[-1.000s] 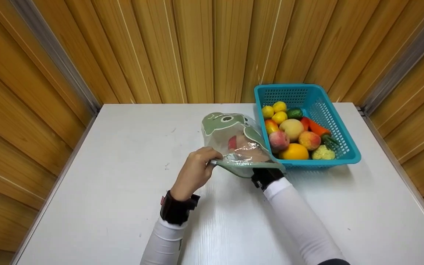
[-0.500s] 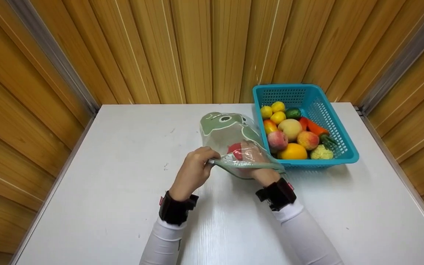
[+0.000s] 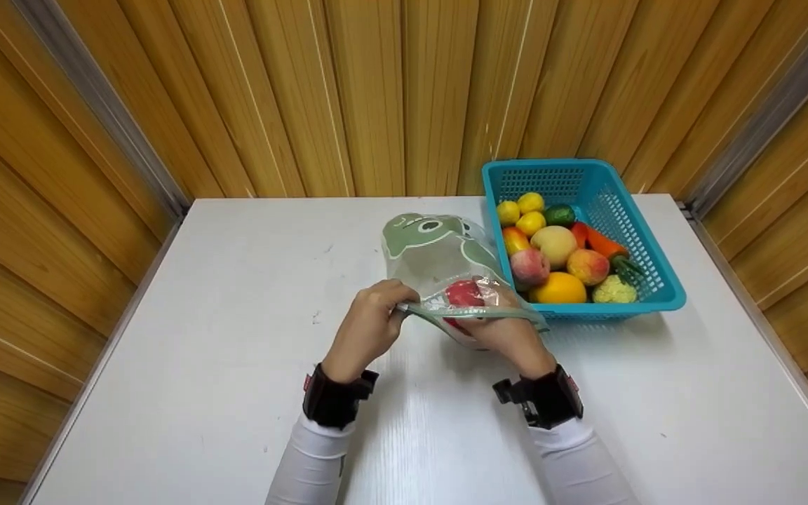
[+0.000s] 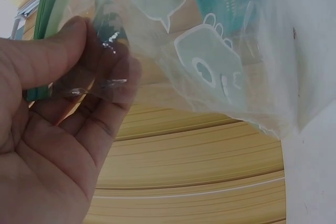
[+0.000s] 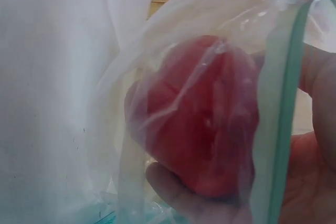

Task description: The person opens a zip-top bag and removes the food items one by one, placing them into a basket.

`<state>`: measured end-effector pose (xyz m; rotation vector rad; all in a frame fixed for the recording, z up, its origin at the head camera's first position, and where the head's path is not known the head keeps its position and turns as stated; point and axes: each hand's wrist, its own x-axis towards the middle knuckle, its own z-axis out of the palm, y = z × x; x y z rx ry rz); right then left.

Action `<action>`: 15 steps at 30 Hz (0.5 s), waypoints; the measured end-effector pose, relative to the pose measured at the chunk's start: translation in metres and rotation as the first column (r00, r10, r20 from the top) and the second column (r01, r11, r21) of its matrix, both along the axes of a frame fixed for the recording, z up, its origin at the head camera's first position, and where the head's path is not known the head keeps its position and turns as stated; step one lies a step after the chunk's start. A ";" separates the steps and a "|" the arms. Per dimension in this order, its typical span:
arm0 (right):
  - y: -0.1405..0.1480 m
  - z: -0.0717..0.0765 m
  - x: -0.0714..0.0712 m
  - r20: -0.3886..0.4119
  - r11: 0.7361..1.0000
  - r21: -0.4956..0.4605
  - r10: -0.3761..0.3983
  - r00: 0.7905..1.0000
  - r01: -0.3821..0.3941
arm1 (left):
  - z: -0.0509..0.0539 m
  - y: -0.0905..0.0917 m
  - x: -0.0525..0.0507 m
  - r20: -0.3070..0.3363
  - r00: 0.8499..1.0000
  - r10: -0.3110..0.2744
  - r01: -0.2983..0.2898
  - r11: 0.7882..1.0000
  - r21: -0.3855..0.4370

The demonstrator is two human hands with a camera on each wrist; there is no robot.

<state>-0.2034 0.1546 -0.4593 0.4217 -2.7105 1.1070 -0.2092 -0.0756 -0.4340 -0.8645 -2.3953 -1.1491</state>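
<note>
A clear zip bag point(image 3: 418, 263) with a green cartoon print lies on its side, its green-edged mouth facing me. My left hand point(image 3: 367, 326) pinches the left end of that mouth between thumb and fingers; the left wrist view shows the film point(image 4: 210, 66) stretching away from this hand point(image 4: 58, 108). Through the mouth reaches my right hand point(image 3: 506, 330). Inside the bag it grips a lobed red bell pepper point(image 3: 465, 294). In the right wrist view, the fingers point(image 5: 181, 195) curl round the pepper point(image 5: 199, 119) behind the film.
A blue basket point(image 3: 656, 266) stands at the back right beside the bag. It holds several lemons point(image 3: 531, 224), peaches point(image 3: 588, 266), an orange point(image 3: 560, 288), a carrot point(image 3: 604, 243) and other produce. Behind the white table point(image 3: 236, 315) rises a wood-patterned wall point(image 3: 369, 98).
My right hand has drawn back toward me, partly out of the bag, bringing the red bell pepper close to the mouth. The left hand keeps its hold in place.
</note>
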 end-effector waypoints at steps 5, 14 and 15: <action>0.006 0.010 0.008 0.227 0.987 -0.141 -0.049 0.973 0.082 | 0.000 0.001 0.000 -0.008 1.000 -0.004 0.004 1.000 -0.004; 0.011 0.025 0.017 0.292 0.992 -0.108 -0.029 0.956 0.063 | 0.000 0.001 0.000 0.010 1.000 -0.013 0.013 1.000 0.005; 0.011 0.026 0.019 0.303 0.993 -0.106 -0.021 0.953 0.056 | -0.001 0.001 0.000 0.009 1.000 -0.014 0.014 1.000 0.004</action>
